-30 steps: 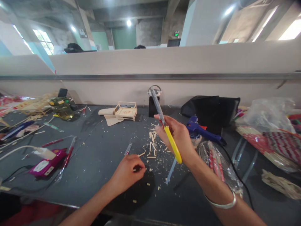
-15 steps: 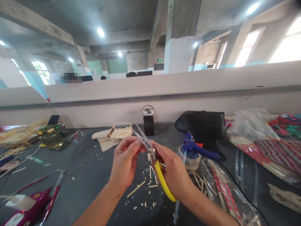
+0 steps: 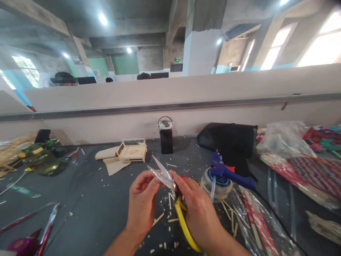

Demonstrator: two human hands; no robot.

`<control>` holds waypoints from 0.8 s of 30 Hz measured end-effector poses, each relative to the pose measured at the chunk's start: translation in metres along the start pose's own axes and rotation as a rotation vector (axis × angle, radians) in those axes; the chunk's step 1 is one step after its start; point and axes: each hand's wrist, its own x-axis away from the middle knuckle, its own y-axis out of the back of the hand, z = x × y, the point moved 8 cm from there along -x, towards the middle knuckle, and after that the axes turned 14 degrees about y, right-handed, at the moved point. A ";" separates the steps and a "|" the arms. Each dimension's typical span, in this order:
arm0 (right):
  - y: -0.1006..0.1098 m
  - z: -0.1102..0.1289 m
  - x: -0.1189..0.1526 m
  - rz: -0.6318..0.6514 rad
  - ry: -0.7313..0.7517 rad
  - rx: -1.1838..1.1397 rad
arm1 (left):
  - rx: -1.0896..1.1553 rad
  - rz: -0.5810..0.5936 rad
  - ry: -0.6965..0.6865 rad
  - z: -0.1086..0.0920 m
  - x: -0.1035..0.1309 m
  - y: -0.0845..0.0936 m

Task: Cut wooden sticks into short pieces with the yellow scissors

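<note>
Yellow-handled scissors [image 3: 183, 224] are in my right hand [image 3: 199, 209], their blades a little apart and pointing up and left. My left hand [image 3: 142, 202] is pinched right beside the blades; whatever its fingertips hold is too small to make out. Below and between both hands, short pale wooden sticks [image 3: 169, 202] and small cut bits are scattered on the dark table [image 3: 90, 213]. Beyond my left hand stands a small wooden frame model [image 3: 132, 151].
A blue glue gun [image 3: 231, 174] rests on a jar [image 3: 217, 186] at the right, near a plastic bag of sticks [image 3: 253, 217]. A black phone [image 3: 166, 141] stands at the back. A greenish jar [image 3: 39, 160] is at the left.
The camera view has shifted, so the table items sit a little differently. Both hands and the scissors are slightly lower in view, still together.
</note>
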 end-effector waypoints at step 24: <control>-0.021 -0.014 -0.004 0.005 -0.012 -0.062 | -0.187 -0.179 -0.084 -0.011 -0.008 0.019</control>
